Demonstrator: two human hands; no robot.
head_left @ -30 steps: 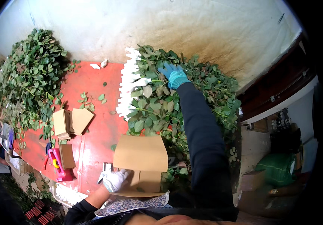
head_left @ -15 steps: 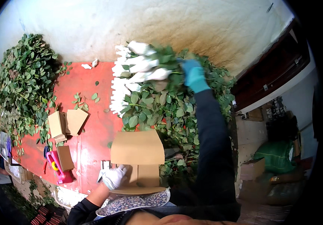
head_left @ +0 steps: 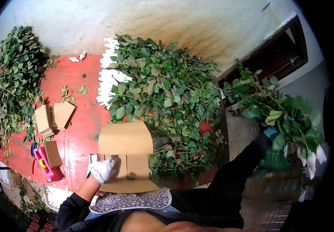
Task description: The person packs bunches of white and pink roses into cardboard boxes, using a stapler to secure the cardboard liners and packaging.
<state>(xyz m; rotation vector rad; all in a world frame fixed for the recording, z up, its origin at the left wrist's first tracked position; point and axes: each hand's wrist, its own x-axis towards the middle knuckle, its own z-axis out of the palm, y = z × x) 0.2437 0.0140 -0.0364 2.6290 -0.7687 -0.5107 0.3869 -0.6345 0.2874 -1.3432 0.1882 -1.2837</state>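
Note:
Off the table's right side, my right hand (head_left: 271, 134) in a teal glove grips a bunch of leafy stems (head_left: 279, 112). White-wrapped flower heads (head_left: 311, 162) hang at the bunch's lower end, and leaves hide most of the fingers. My left hand (head_left: 104, 170), in a white glove, rests with its fingers laid on the left part of a creased brown cardboard sheet (head_left: 125, 138) at the near table edge. A silver metal tool (head_left: 92, 159) lies beside that hand, partly covered by it.
Leafy stems with white-wrapped heads (head_left: 107, 83) lie across the red table (head_left: 83, 139). A tall leafy heap (head_left: 14, 77) stands left. Cardboard pieces (head_left: 45, 120) and a pink tape dispenser (head_left: 45, 166) are nearer. A dark door (head_left: 287, 54) and a green sack (head_left: 273, 159) are right.
My right hand has carried the bunch from above the table pile to the far right, and its white heads now point downward. My left hand stays at the cardboard. The whole view has shifted.

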